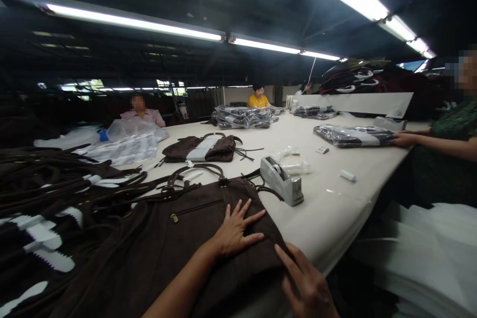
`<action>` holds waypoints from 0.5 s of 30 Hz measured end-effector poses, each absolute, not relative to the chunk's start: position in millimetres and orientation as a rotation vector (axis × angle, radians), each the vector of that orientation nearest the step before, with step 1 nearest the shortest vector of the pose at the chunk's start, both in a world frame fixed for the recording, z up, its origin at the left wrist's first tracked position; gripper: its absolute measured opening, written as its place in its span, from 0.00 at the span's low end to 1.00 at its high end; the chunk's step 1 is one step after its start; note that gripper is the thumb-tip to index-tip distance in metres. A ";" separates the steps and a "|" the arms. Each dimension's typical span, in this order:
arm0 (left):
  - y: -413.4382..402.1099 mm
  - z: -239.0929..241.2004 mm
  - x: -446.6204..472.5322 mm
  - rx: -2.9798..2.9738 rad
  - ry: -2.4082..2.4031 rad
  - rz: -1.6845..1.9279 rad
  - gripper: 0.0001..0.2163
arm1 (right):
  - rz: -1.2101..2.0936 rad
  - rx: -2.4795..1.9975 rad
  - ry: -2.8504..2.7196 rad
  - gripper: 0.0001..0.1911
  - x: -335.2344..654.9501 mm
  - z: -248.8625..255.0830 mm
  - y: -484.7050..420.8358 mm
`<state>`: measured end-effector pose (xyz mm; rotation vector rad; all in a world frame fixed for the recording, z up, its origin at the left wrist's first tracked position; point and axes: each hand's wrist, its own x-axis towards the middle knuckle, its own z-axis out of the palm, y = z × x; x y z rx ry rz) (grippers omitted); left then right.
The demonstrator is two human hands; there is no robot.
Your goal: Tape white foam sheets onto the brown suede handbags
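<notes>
A dark brown handbag (pixel 201 208) with a zipped pocket and a brass-coloured pull lies flat in front of me. My left hand (pixel 238 231) rests on its upper face, palm down with fingers spread. At the bag's right edge is my right hand (pixel 307 283), its fingers stretched out, apart and touching the side; part of the hand is cut off by the frame's bottom. The bag's handles (pixel 197 171) extend away onto the table. Just beyond its right corner stands a grey tape dispenser (pixel 285 181).
Brown bags with white wrapped straps (pixel 44 233) are heaped at left. Another bag (pixel 199 149) with a white band lies ahead. Plastic sleeves (pixel 126 141) and wrapped bags (pixel 242 117) sit on the white table (pixel 316 228). At right, a co-worker's hands (pixel 406 138) hold a wrapped bag (pixel 354 135).
</notes>
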<state>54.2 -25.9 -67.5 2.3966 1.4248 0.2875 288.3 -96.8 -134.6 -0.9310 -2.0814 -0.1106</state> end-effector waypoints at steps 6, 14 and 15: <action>-46.2 -55.9 66.5 2.285 1.393 0.236 0.46 | -0.159 -0.904 -2.174 0.37 298.5 -145.2 -104.4; -51.8 -62.3 67.3 2.277 1.350 0.198 0.51 | -0.182 -0.891 -2.147 0.20 291.3 -52.8 -67.7; -50.5 -65.6 66.2 2.293 1.339 0.208 0.51 | -0.170 -0.911 -2.086 0.20 276.9 -27.6 -68.3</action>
